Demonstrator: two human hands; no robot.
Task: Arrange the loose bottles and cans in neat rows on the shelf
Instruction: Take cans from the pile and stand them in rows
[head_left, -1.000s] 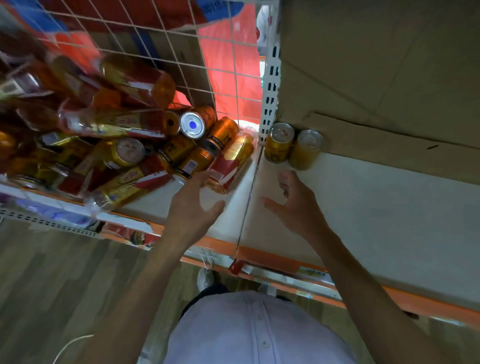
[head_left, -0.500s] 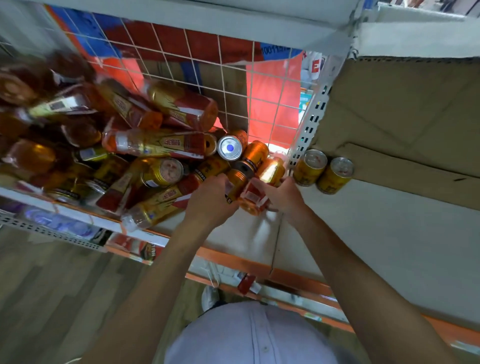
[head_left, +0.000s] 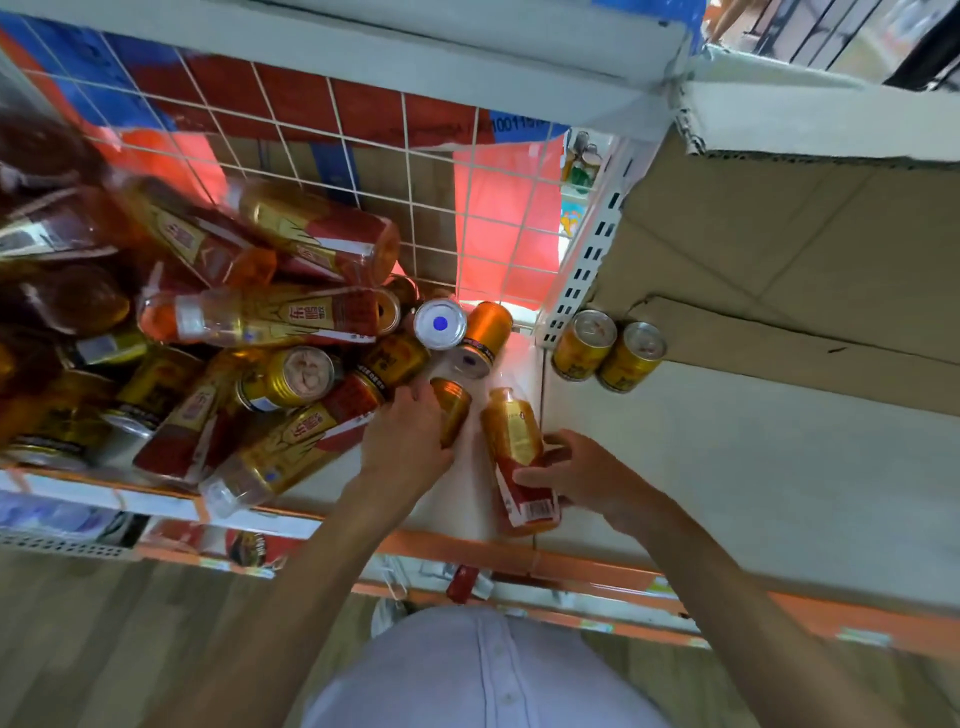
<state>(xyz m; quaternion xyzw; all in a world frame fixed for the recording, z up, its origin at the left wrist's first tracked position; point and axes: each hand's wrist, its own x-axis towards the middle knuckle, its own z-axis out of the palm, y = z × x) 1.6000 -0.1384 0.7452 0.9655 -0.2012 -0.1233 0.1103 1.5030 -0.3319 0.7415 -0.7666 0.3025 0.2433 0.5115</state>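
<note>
Right hand (head_left: 587, 478) gripping bottle (head_left: 511, 436) near base, left hand (head_left: 408, 436) — seemingly — clasping can (head_left: 453, 408)

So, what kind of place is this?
Probably a shop aisle: a white slotted metal shelf upright, an orange label rail along the shelf edge, and a heap of matching gold cans and amber plastic bottles.

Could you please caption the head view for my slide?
The left hand grips a gold can while the right hand holds a bottle beside the jumbled pile.

heaped bottles (head_left: 270, 318), cans (head_left: 288, 378), upright pair (head_left: 584, 344) right
</note>
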